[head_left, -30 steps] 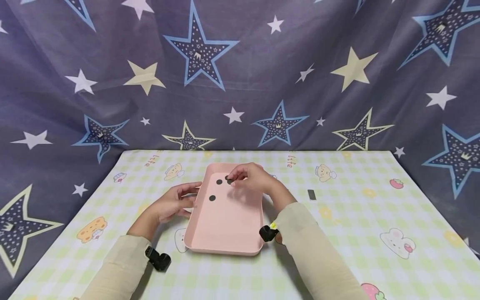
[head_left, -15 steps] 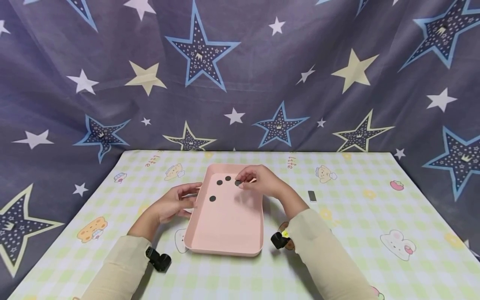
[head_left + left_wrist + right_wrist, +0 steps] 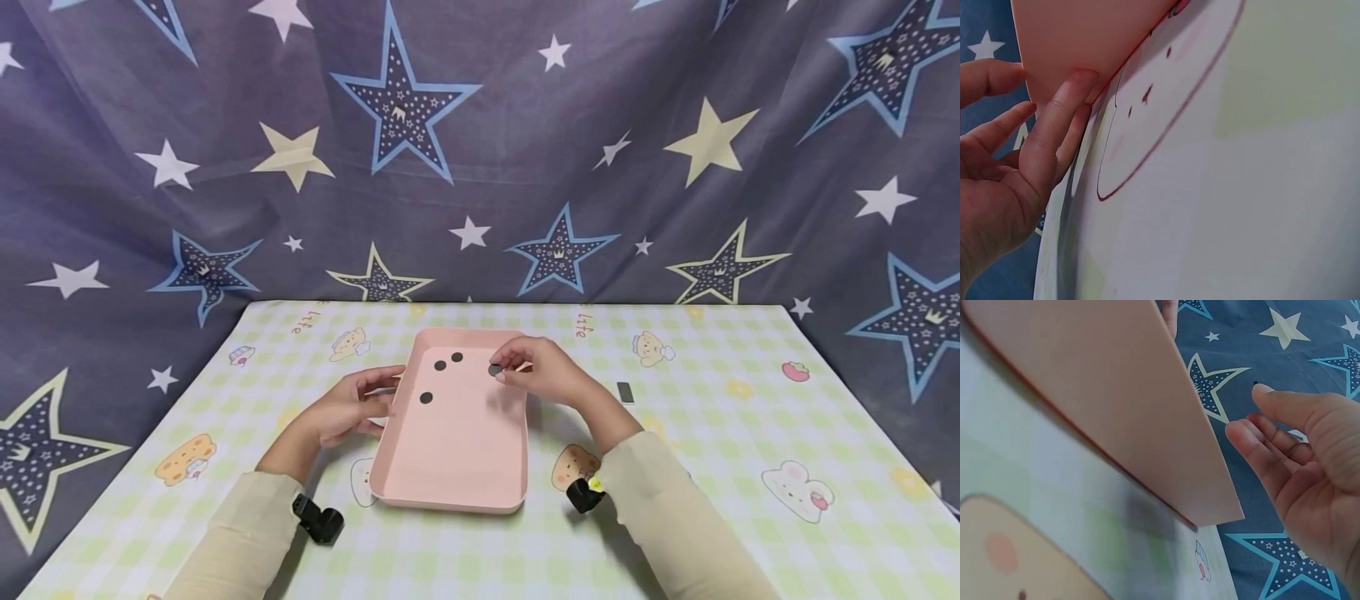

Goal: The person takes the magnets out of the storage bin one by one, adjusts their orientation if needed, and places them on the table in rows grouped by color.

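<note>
A pink rectangular tray (image 3: 453, 458) lies on the table, its short side toward me. Three small flat black discs rest in its upper left part: a rear disc (image 3: 457, 357), a middle disc (image 3: 440, 366) and a nearer disc (image 3: 426, 398). My right hand (image 3: 546, 371) pinches another black disc (image 3: 494, 370) between thumb and fingers, over the tray's right half. In the right wrist view only a dark sliver of it shows at the thumb tip. My left hand (image 3: 347, 406) touches the tray's left wall with extended fingers; the left wrist view shows the thumb (image 3: 1054, 128) against the wall.
A small dark grey and white rectangular block (image 3: 626, 392) lies on the table right of the tray. The table has a green-and-white checked cloth (image 3: 720, 517) with cartoon prints. Behind the table's far edge hangs a dark star-patterned curtain (image 3: 510, 192).
My right hand has moved right across the tray, carrying the pinched disc away from the three lying discs. The left hand has stayed at the tray's left wall.
</note>
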### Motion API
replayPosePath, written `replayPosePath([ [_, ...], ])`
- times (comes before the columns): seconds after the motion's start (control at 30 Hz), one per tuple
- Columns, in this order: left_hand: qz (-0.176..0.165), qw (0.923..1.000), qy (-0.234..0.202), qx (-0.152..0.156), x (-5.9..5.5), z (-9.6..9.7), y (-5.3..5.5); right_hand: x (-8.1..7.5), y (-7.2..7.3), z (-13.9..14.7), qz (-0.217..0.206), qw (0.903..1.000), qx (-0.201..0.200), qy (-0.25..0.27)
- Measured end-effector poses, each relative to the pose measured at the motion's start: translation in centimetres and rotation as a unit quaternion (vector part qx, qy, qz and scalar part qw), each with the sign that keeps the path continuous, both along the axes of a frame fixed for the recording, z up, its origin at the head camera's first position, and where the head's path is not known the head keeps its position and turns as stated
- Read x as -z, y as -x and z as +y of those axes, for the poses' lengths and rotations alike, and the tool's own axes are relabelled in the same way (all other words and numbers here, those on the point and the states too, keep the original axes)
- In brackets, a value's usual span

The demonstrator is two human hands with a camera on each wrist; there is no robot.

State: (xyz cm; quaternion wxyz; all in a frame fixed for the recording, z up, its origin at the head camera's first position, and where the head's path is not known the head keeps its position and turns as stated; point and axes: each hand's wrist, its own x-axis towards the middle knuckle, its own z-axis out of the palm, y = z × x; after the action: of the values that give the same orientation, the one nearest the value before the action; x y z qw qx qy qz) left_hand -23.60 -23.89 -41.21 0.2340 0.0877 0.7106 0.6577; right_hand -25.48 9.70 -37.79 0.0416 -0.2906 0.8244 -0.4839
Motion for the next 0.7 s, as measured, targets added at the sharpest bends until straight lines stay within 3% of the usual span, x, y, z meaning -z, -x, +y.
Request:
replayPosePath([
  [0.33,0.002,1.0000,-0.002,-0.001,-0.3,0.2,-0.1,0.5,-1.0,1.6,0.030,0.9991,0.030,0.007],
  [0.7,0.002,1.0000,0.001,-0.001,-0.3,0.2,-0.2,0.9,-1.9,2.8,0.032,0.9986,0.042,0.003],
])
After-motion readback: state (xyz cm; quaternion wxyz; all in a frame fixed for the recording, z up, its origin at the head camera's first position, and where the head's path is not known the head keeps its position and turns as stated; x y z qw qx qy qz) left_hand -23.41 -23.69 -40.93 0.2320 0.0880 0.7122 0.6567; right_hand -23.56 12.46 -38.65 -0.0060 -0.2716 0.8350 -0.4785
